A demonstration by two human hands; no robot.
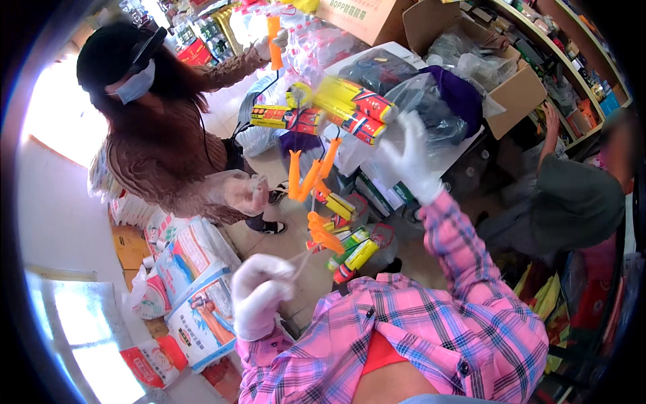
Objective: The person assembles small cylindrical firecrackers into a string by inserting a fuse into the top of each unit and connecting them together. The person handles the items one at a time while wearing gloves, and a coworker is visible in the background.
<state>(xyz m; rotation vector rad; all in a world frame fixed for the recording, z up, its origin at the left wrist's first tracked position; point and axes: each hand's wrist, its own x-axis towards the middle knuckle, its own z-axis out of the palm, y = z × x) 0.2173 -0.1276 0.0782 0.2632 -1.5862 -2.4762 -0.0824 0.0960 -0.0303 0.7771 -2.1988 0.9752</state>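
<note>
Several rollers, which look like paint rollers, hang bunched in front of me, with orange handles (324, 232), dark wire rods and yellow-and-red wrapped heads (356, 118). My left hand (259, 296), in a white glove, is closed on a thin pale string (301, 259) that runs up among the orange handles. My right hand (414, 158), also white-gloved and slightly blurred, has its fingers spread beside the upper roller heads; I see nothing in it. At the left, a co-worker's gloved hand (266, 47) is at another orange handle (274, 44); their other hand (249, 194) is in a clear plastic glove.
Behind the rollers, a table (464, 145) carries plastic-wrapped dark goods and open cardboard boxes (518, 101). Printed sacks (202, 310) are stacked at the lower left. Another person (572, 202) bends by the shelves (572, 60) at the right.
</note>
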